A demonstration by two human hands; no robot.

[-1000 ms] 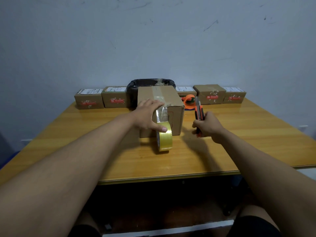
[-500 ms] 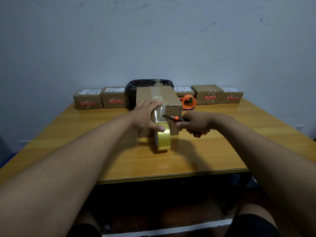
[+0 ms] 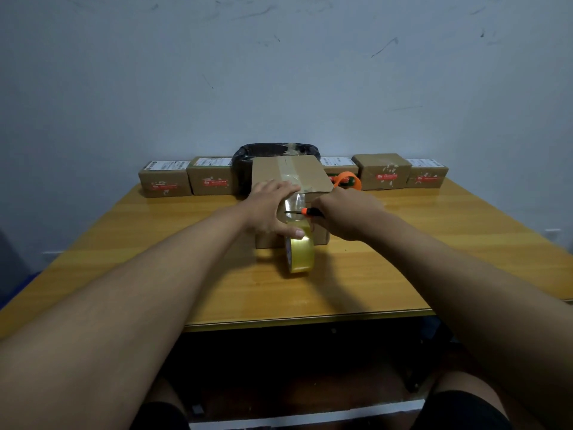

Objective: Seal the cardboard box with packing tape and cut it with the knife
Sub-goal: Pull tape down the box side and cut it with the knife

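Observation:
A cardboard box (image 3: 313,173) stands mid-table with a clear tape strip running over its top and down its near face. The yellowish tape roll (image 3: 300,254) stands on edge on the table just in front of the box, joined to it by the strip (image 3: 294,203). My left hand (image 3: 269,209) lies flat on the box's near top edge, its thumb resting on the roll. My right hand (image 3: 344,212) grips the orange-and-black knife (image 3: 305,212), whose blade points left and lies across the strip.
The wooden table (image 3: 155,265) carries a row of small labelled cartons (image 3: 164,179) along the wall. A black-lined bin (image 3: 248,153) stands behind the box, and an orange tape dispenser (image 3: 348,178) lies at its right. The table's near edge is close to my knees.
My right hand brought the knife from the table at the box's right over to the front face, turning the blade leftward onto the tape strip. My left hand kept its place.

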